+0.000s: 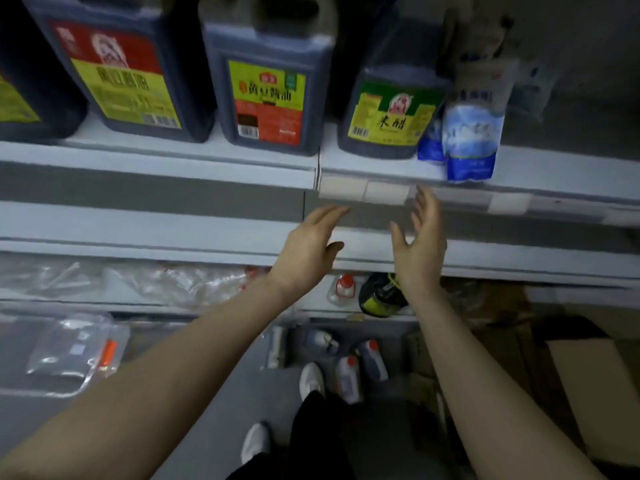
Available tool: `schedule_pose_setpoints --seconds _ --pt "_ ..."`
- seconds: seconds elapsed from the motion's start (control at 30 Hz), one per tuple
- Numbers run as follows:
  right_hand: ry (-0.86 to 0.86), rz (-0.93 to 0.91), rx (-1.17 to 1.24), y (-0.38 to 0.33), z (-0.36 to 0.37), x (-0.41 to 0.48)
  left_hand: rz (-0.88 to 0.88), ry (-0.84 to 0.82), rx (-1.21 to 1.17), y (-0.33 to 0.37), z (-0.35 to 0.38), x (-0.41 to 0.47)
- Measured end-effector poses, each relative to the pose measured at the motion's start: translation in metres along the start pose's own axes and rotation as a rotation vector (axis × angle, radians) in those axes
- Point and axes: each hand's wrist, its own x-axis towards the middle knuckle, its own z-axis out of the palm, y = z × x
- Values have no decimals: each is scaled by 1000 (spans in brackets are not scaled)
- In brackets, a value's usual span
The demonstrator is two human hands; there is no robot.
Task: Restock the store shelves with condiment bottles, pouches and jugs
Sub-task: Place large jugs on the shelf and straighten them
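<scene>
Three dark jugs stand on the upper shelf (194, 161): one with a red and yellow label (114, 64), one with a green and red label (268, 81), one with a green and yellow label (389, 105). Blue and white pouches (471, 133) lean to the right of that last jug. My left hand (308, 247) and my right hand (420, 244) hover empty, fingers spread, in front of the shelf edge below the jugs. Neither touches anything.
A lower shelf holds clear plastic packs (156, 282), a small red-capped bottle (343, 289) and a dark bottle (381, 296). On the floor lie several red-capped bottles (349, 375), beside my white shoes (311, 379). Cardboard boxes (581, 375) sit at the right.
</scene>
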Motion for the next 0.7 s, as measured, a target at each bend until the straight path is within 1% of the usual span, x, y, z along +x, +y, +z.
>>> schedule_pose_setpoints --seconds 0.2,0.27,0.37,0.5,0.7 --pt "-123 184 -149 79 -12 -96 -144 -169 -85 -43 67 -70" --pt "-156 252 -210 110 -17 -125 -201 -197 -106 -58 91 -91" --pt "-193 390 -228 165 -16 -170 -302 -241 -133 -84 135 -122" --pt "-323 537 -256 243 2 -225 -414 -352 -123 -125 205 -162" --pt "-438 715 -340 376 48 -296 -525 -509 -161 -190 327 -212"
